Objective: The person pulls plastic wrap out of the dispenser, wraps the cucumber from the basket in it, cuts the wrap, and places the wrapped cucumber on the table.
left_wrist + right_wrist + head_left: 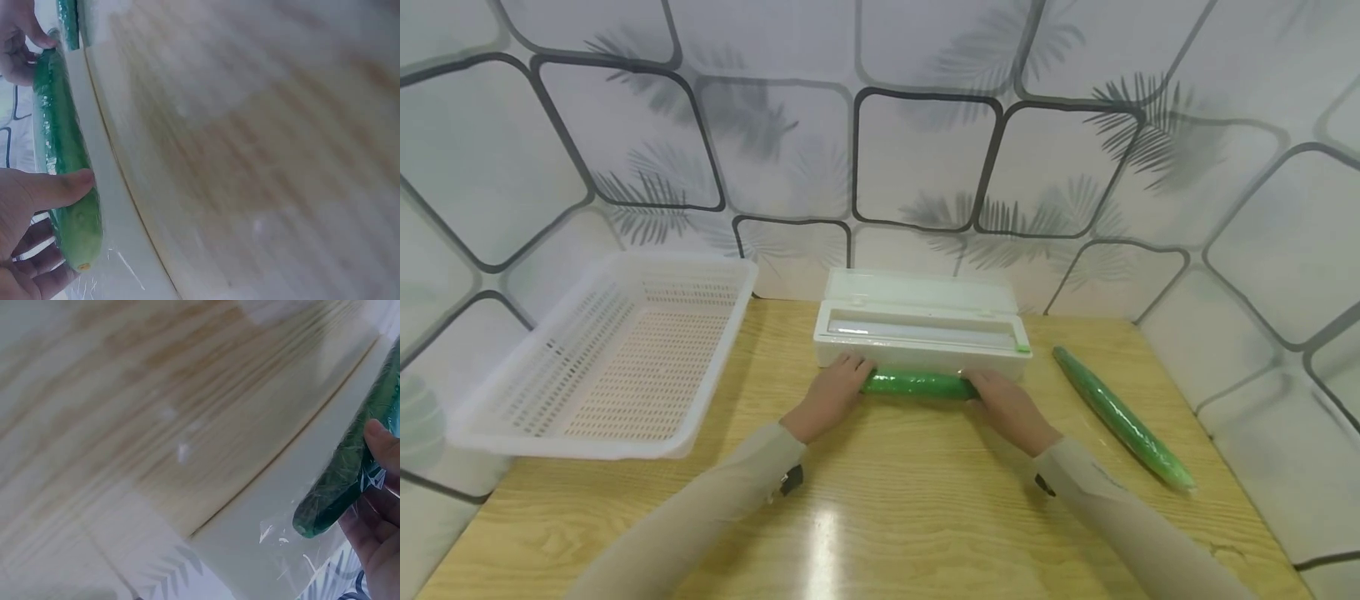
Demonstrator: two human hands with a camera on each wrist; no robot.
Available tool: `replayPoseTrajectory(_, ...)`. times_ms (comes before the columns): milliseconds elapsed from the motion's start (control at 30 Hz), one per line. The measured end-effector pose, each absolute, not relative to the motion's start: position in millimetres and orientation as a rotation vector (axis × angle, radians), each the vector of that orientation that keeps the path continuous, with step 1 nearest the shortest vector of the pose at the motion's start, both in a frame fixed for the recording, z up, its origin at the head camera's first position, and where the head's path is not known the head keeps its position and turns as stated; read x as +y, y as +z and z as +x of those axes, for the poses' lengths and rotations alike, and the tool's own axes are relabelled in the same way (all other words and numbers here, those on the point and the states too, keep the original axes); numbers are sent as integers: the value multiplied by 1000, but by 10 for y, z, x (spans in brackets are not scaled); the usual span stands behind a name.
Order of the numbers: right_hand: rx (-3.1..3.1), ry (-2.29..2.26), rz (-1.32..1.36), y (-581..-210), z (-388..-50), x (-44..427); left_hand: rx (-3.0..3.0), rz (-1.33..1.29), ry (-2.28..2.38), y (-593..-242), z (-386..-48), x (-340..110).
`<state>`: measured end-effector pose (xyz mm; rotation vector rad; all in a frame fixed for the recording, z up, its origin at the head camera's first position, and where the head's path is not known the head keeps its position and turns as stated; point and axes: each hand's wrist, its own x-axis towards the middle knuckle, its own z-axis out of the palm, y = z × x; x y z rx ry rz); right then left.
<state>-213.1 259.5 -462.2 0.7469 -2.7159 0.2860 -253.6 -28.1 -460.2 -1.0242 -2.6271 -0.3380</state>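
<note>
A green cucumber (pixel 919 383) with clear film around it lies crosswise in front of the white cling film dispenser (pixel 925 357). My left hand (pixel 837 393) grips its left end; in the left wrist view the thumb (pixel 69 187) lies over the cucumber (pixel 65 131), fingers beneath. At the other end, my right hand (pixel 1009 407) pinches it, and in the right wrist view wrinkled film (pixel 372 478) shows by the thumb. Loose clear film extends past both cucumber ends. The dispenser's lid (pixel 917 289) stands raised, with a film roll (pixel 917 333) inside.
A second wrapped cucumber (pixel 1123 417) lies slantwise on the wooden table (pixel 910 517) at the right. To the left stands a white perforated basket (pixel 700 417). Patterned walls (pixel 925 158) enclose the back and sides, close behind the dispenser.
</note>
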Motion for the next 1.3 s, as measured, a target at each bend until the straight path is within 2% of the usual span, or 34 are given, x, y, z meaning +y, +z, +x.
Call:
replayPoseTrajectory(567, -2543, 167, 791, -4630, -2193, 2602, -2722, -1140, -528, -4612, -2593, -341)
replayPoseTrajectory(900, -2603, 134, 780, -4618, -2164, 2607, -2608, -912, -384, -4681, -2551, -332)
replayPoseTrajectory(1300, -2579, 109, 791, -4622, -2177, 2610, -2721, -919, -551, -4603, -2511, -364)
